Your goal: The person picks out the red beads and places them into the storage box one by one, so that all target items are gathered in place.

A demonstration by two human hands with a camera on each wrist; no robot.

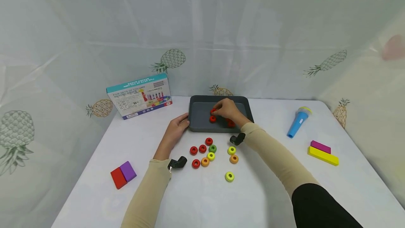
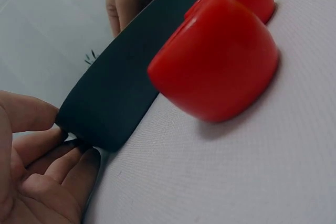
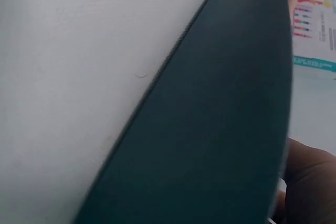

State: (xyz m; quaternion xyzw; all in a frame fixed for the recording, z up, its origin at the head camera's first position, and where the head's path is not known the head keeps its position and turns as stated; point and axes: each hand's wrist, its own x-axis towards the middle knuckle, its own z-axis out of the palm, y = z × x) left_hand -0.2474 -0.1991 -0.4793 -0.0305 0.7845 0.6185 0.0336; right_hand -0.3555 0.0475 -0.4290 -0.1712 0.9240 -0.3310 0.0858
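Note:
A dark grey tray (image 1: pixel 202 129) lies at the back of the table. At its left end, my left hand (image 1: pixel 175 131) holds the rim, thumb on top and fingers curled beneath, as the left wrist view shows. Over the tray, my right hand (image 1: pixel 228 110) pinches a red bead (image 1: pixel 213 111) between thumb and fingertips. Just below that bead sits another red bead (image 1: pixel 212 119) on the tray floor. Farther right in the tray, more red beads (image 1: pixel 231 124) are partly hidden under the right hand. The tray wall hides the right fingertips in the right wrist view.
In front of the tray are several loose red, green, yellow and orange beads (image 1: pixel 205 162). A product box (image 1: pixel 142 99) stands back left. Red and purple blocks (image 1: pixel 123 175) lie front left. On the right are a blue toy microphone (image 1: pixel 297 123) and magenta and yellow blocks (image 1: pixel 322 155).

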